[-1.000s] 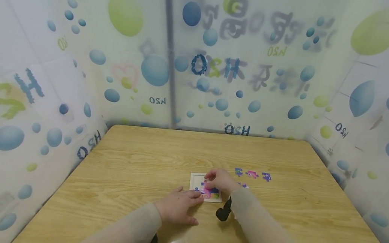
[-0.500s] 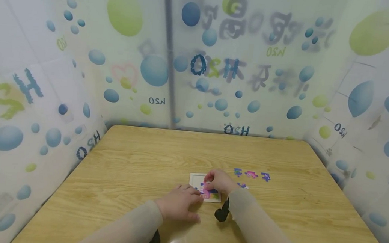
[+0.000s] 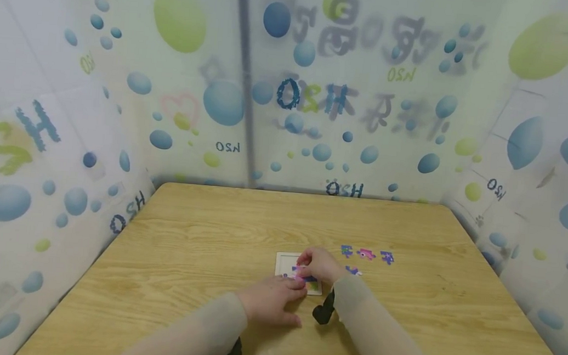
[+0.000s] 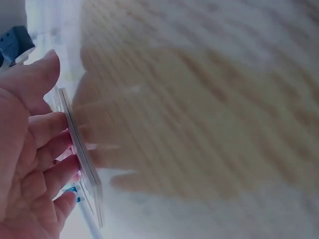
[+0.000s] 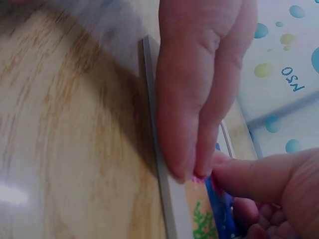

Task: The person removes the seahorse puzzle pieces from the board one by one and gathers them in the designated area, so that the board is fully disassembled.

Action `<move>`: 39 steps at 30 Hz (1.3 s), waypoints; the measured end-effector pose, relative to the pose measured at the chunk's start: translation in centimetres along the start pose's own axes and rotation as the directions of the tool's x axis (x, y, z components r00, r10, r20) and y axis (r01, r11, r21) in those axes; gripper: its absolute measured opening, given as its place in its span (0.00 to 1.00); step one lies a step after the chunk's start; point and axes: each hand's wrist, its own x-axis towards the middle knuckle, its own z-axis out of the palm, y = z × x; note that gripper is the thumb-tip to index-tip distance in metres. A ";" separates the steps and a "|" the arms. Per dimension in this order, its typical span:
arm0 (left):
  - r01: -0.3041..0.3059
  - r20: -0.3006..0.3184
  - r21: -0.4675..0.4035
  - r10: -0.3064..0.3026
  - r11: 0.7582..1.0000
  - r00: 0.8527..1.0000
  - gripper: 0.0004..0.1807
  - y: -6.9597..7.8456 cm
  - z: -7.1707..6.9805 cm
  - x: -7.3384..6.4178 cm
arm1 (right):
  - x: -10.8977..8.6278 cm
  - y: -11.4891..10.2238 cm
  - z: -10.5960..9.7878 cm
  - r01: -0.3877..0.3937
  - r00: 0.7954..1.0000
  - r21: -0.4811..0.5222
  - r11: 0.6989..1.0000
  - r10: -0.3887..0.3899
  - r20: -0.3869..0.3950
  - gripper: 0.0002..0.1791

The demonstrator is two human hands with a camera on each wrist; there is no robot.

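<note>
A small jigsaw board (image 3: 279, 259) with a pale frame lies on the table, partly filled with pink, purple and blue pieces. My left hand (image 3: 275, 300) reaches over its near edge, fingers extended and fingertips pressing on the picture; the left wrist view shows these fingers (image 4: 62, 174) overlapping the board's edge. Over the board's right half, my right hand (image 3: 321, 264) has curled fingers and a thumb pinching a puzzle piece (image 3: 299, 269), mostly hidden by the hand. In the right wrist view, the right thumb (image 5: 254, 174) meets the left fingertips above the dark blue part (image 5: 222, 211).
Several loose puzzle pieces lie right of the board, among them a pink one with an eye (image 3: 366, 254) and a purple one (image 3: 386, 257). One piece (image 3: 354, 271) lies beside the right wrist. A wall of printed curtain (image 3: 286, 144) encloses the wooden table (image 3: 201, 232).
My left hand has slid right and further over the board's near edge, covering more of the pink picture. The right hand stays nearly in place, fingers closing slightly.
</note>
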 end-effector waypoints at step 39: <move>0.020 0.031 -0.055 -0.018 0.998 0.999 0.38 0.2 0.1 -0.2 | -0.1 -0.2 -0.3 -0.029 0.999 0.086 0.996 0.025 0.045 0.15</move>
